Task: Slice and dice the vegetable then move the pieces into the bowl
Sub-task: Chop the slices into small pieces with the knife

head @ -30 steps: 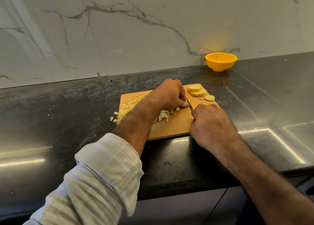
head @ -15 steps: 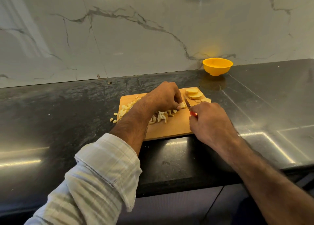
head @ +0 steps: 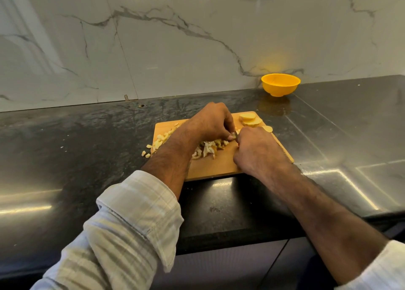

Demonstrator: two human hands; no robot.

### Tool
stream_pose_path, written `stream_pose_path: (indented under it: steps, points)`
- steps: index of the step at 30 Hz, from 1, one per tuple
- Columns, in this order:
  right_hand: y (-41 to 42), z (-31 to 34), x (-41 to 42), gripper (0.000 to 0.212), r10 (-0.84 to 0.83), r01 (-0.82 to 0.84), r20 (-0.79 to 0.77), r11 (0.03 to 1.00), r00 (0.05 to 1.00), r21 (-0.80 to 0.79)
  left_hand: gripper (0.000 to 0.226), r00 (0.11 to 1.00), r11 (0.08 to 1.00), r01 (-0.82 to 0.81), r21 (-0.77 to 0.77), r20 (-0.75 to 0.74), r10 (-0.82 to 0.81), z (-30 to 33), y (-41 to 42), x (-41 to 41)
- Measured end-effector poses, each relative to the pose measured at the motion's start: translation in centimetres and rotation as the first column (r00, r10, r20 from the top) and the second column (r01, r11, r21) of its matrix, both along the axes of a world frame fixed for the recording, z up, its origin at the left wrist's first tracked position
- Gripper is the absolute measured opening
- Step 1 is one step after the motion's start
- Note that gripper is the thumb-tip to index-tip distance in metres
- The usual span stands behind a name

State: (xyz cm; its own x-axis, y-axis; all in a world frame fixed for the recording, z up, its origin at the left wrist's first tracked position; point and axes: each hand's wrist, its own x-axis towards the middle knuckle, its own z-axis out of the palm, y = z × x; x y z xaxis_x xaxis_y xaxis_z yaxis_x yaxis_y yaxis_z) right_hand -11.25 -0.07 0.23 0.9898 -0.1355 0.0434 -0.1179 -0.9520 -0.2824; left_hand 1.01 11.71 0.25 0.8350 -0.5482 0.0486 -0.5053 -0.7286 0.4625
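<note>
Your left hand (head: 211, 123) is curled over the pale yellow vegetable on the wooden cutting board (head: 221, 165), fingertips pinned down on the piece being cut; most of that piece sits hidden under your fingers. Your right hand (head: 256, 151) is clenched tight around the knife (head: 235, 134), and only a sliver of blade peeks out between your 2 hands, right against the left fingertips.

Look at the vegetable itself: it is pale, creamy yellow all through. Diced pieces (head: 207, 149) lie in a loose, uneven heap under and just in front of your left wrist, small chunks mixed with a few thin strips. A second scatter of dice (head: 161, 139) runs to the board's left edge, and a few cubes (head: 146, 153) have spilled off onto the dark tabletop (head: 87, 147) just beside it.

At the board's far right corner, round slices (head: 249, 119) sit stacked and overlapping, uncut, with 1 smaller slice (head: 267, 128) lying flat near the edge.

The yellow bowl (head: 280, 85) stands upright at the back of the tabletop against the marble wall (head: 175, 48), well apart from the board. I cannot tell what is inside it.
</note>
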Motion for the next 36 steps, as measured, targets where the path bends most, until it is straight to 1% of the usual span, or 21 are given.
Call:
stream_pose_path:
  steps: [1,3,5,8,10,14,17,18,20,22,24,25,26,29,31,34,36]
  points:
    - [-0.4,-0.2,0.0,0.015,-0.007,0.007,0.029,1.000,1.000,0.007,0.020,1.000,1.000,0.004,-0.022,-0.008,-0.004,0.0,0.2,0.0]
    - [-1.0,-0.7,-0.3,0.019,-0.007,0.006,0.114,1.000,0.993,0.012,0.025,1.000,0.998,-0.002,-0.066,-0.006,0.001,0.2,0.7,0.1]
    - [-1.5,-1.0,-0.9,0.023,0.009,-0.011,0.157,1.000,0.988,0.016,0.022,1.000,0.997,-0.015,-0.073,0.006,0.016,0.4,1.0,0.1]
    - [-1.1,-1.3,-1.5,0.026,0.025,-0.029,0.137,0.999,0.990,0.023,0.013,1.000,1.000,-0.016,-0.001,0.015,0.016,0.3,0.8,-0.1]
    - [-0.7,-1.5,-1.3,0.026,0.028,-0.030,0.105,0.999,0.994,0.014,0.009,1.000,0.999,-0.029,0.021,0.001,0.029,0.1,0.6,-0.1]
    - [-0.5,-1.3,-0.5,0.012,0.044,-0.043,0.029,0.999,0.999,-0.028,0.006,0.999,0.998,-0.053,0.027,0.007,0.053,-0.1,0.3,-0.2]
    - [-0.4,-1.0,0.4,0.011,0.052,-0.050,0.029,0.997,0.998,-0.061,0.006,0.998,0.998,-0.054,0.031,0.012,0.054,0.0,0.2,-0.1]
    - [-0.4,-1.1,0.6,0.012,0.057,-0.054,0.041,0.997,0.998,-0.059,0.006,0.998,0.998,-0.055,0.031,0.015,0.055,0.0,0.2,-0.1]
    - [-0.9,-1.3,0.9,0.022,0.071,-0.070,0.047,0.997,0.996,-0.039,0.005,0.998,0.998,-0.056,0.036,0.026,0.056,0.1,0.3,-0.2]
    - [-2.1,-1.6,0.6,0.030,0.074,-0.075,0.089,0.997,0.993,0.007,0.006,0.998,0.998,-0.051,0.046,0.028,0.050,0.2,0.5,-0.3]
    - [-3.5,-1.6,-0.2,0.035,0.034,-0.042,0.160,0.998,0.987,0.050,0.008,0.998,0.998,-0.053,0.025,0.026,0.052,0.3,0.9,-0.2]
    - [-4.1,-1.5,-0.5,0.037,0.005,-0.015,0.172,0.998,0.985,0.057,0.008,0.998,0.998,-0.056,0.001,0.039,0.056,0.4,1.2,-0.1]
    - [-4.6,-1.4,-0.8,0.038,-0.017,0.008,0.166,0.998,0.986,0.056,0.008,0.996,0.998,-0.060,-0.029,0.061,0.062,0.6,1.4,0.1]
    - [-4.6,-1.4,-0.9,0.038,-0.046,0.041,0.087,0.998,0.995,0.051,0.002,0.988,0.990,-0.083,-0.115,0.121,0.097,0.5,2.0,0.6]
    - [-3.8,-1.7,-0.6,0.039,-0.015,0.009,0.088,0.998,0.996,0.064,0.005,0.985,0.987,-0.094,-0.131,0.131,0.112,0.3,2.1,0.8]
    - [-3.4,-1.9,0.2,0.039,0.076,-0.090,0.105,0.987,0.992,0.135,0.009,0.982,0.987,-0.104,-0.126,0.142,0.122,0.0,2.1,0.8]
    - [-4.0,-1.8,1.0,0.037,0.062,-0.083,0.132,0.984,0.989,0.161,0.012,0.976,0.986,-0.113,-0.123,0.170,0.133,0.0,2.1,1.0]
